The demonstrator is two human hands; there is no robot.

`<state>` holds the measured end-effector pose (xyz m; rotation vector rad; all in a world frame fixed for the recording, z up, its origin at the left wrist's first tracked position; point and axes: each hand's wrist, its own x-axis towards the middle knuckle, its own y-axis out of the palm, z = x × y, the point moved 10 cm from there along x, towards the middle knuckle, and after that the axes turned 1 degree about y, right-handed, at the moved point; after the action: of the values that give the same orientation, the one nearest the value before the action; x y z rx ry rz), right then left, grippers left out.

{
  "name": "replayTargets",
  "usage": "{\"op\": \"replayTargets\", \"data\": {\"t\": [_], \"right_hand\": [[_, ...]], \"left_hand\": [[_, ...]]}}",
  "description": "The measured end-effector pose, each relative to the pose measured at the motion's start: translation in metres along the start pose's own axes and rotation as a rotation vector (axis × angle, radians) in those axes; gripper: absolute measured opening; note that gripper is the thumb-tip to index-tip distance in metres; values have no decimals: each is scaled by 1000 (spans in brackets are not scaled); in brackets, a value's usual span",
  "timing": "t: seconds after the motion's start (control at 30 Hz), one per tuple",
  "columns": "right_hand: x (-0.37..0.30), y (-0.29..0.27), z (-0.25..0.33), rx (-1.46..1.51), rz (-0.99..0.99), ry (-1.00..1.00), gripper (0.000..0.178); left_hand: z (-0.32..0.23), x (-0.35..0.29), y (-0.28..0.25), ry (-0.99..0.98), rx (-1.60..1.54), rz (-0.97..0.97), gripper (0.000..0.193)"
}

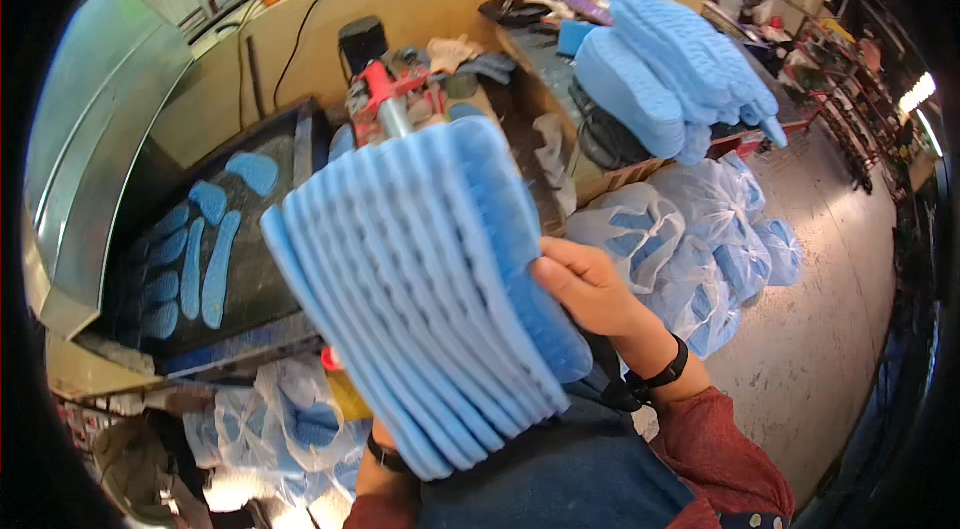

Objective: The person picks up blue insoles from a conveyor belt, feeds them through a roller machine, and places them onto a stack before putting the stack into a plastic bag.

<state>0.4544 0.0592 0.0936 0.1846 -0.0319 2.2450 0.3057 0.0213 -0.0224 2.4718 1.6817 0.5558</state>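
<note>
A thick stack of light-blue ribbed insoles (pixel 400 279) is held up in front of my body, tilted, its layered edges facing up. My right hand (pixel 590 289) grips the right side, thumb on the face of the outermost insole and fingers curled behind it. From below, my left hand (pixel 383 434) reaches under the lower left of the stack and bears it; its fingers are hidden. A black band (pixel 672 365) is around my right wrist, and another dark band shows at my left.
Left, a dark tray (pixel 265 274) holds loose blue sole pieces (pixel 220 269). A red-handled tool (pixel 380 94) stands beyond the stack. More blue insoles (pixel 670 69) are piled on the right-hand bench. Plastic bags of blue pieces (pixel 690 239) lie on the floor; other bags (pixel 300 419) sit below the tray.
</note>
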Motion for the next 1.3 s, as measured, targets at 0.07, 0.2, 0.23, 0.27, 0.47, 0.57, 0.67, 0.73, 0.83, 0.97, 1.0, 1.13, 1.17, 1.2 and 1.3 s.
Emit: {"op": "replayTargets", "data": {"t": [0.07, 0.2, 0.23, 0.27, 0.47, 0.57, 0.67, 0.73, 0.83, 0.97, 1.0, 1.13, 1.17, 1.2, 1.3], "right_hand": [[16, -4, 33, -314, -85, -174, 26], [68, -86, 89, -806, -432, -307, 25], [80, -118, 107, -857, -523, -458, 31], [100, -159, 104, -726, -593, -317, 33], [156, -371, 46, -1696, -677, 50, 32], [165, -293, 63, -1877, -853, 41, 19], [141, -226, 92, -1936, -737, -190, 28], [124, -139, 97, -1231, -533, -450, 31], [98, 13, 49, -458, 108, -380, 70], [68, 123, 13, -114, 364, -202, 86], [69, 125, 7, -58, 358, -195, 82], [68, 134, 15, -221, 331, -316, 65], [69, 136, 15, -229, 341, -307, 65], [67, 142, 22, -350, 370, -414, 60], [64, 157, 23, -569, 386, -552, 49]], "left_hand": [[-6, 25, -1, 43, -52, 40, 75], [-19, 64, 5, 103, -159, 109, 73], [-21, 73, 11, 114, -189, 129, 72], [-23, 80, 12, 125, -216, 134, 72], [-36, 101, 17, 178, -382, 124, 70], [-46, 33, -39, 219, -370, -150, 69], [-56, -16, -61, 263, -394, -313, 68], [-57, -42, -69, 294, -420, -410, 67], [-52, -62, -69, 325, -506, -474, 66], [-51, -71, -70, 373, -623, -519, 65], [-51, -75, -70, 389, -649, -533, 65], [-57, -97, -80, 480, -745, -604, 65], [-56, -100, -81, 499, -779, -610, 64], [-55, -103, -83, 517, -813, -615, 64], [-52, -111, -91, 572, -902, -637, 64]]}}
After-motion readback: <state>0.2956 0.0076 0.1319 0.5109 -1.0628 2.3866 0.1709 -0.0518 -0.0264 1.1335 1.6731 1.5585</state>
